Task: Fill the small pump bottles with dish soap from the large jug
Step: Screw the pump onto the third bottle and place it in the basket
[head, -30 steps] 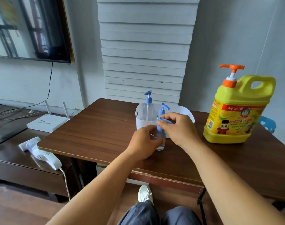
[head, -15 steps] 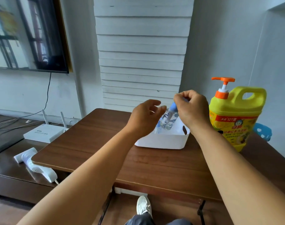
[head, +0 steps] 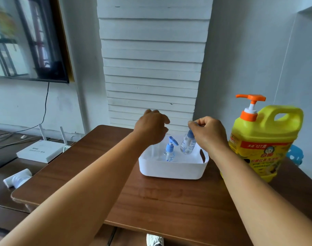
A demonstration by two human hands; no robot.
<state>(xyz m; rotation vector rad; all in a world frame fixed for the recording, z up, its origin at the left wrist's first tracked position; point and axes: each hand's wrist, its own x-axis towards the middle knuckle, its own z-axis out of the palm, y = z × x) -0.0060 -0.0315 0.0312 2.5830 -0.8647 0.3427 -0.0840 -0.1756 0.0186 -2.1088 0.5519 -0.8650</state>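
**Small bottle held over the tub**

Now we pinch the blue pump head of one small bottle (head: pixel 187 145) with our right hand (head: pixel 209 134), fingers curled tight on the top, so the clear body hangs tilted above the white tub (head: pixel 173 168). Our left hand (head: pixel 151 127) hovers just beside it over the tub, fingers loosely curled and holding nothing.

A second small bottle (head: pixel 169 151) stands upright inside the tub; what either bottle holds we cannot tell. The tub sits on the brown table (head: pixel 91 166), and the big yellow jug (head: pixel 262 142) with its orange pump stands just to the right of it, pump still on.

We judge the small bottles light, smooth and easy to tip, best taken round the body while the other hand turns the blue collar. The jug looks full and heavy; we would grip its moulded handle, or leave it standing and press the pump.
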